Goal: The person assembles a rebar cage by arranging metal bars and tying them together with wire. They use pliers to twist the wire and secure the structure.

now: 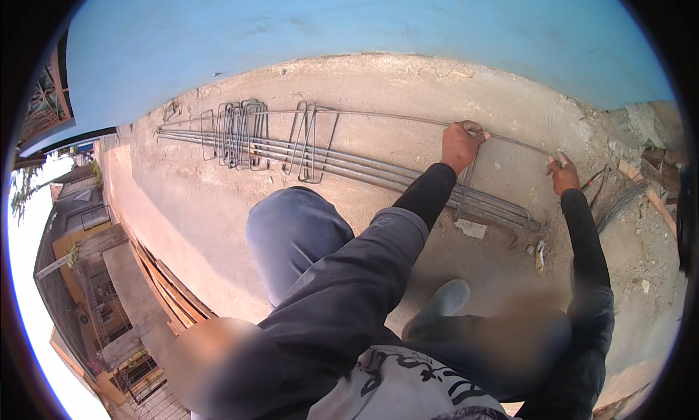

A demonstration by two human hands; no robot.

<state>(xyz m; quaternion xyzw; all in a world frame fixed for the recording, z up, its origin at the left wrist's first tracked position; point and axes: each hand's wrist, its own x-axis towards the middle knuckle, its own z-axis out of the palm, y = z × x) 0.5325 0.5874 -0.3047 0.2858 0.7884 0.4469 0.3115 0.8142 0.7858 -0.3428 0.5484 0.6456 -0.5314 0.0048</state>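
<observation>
My left hand (462, 145) is closed around a long thin steel rod (378, 115), near its right part. Farther right, my right hand (563, 174) pinches the rod close to its end. Below the rod lies a bundle of straight steel bars (371, 165), running from far left to lower right on the ground. Several bent rectangular stirrups (237, 135) stand around the bars at the left, with a few more stirrups (304, 145) spaced to their right. Another stirrup (468, 180) sits around the bars just under my left hand, which hides its top.
A blue wall (349, 20) rises beyond the dusty concrete ground. Rubble (644, 125) and a curved wooden piece (648, 191) lie at the right. A yellow wrapper (539, 258) is near the bar ends. Long planks (167, 282) lie at the left.
</observation>
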